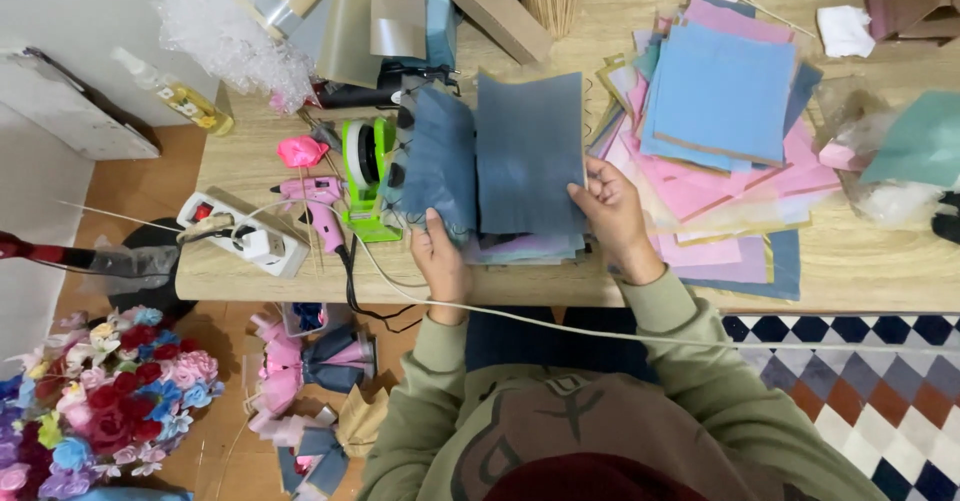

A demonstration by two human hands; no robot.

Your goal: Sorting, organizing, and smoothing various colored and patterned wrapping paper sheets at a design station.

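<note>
Hands on dark-blue sheets [528,151] at table [880,261] near edge | right hand [612,211] pinches upright sheet's right edge | left hand [440,251] grips folded sheet [435,156] from below | long axis runs away from body | both hands equally near | pastel stack [720,101] lies right.

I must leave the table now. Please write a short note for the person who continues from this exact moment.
Left hand: holds the lower edge of a bent dark blue sheet.
Right hand: grips the right edge of a second dark blue sheet, lifted over the small stack at the table edge.
Nearby: big pile of pink and blue sheets to the right, pink glue gun and green tape dispenser to the left.
Done: both sheets picked up. Left: neither is laid down yet.
</note>
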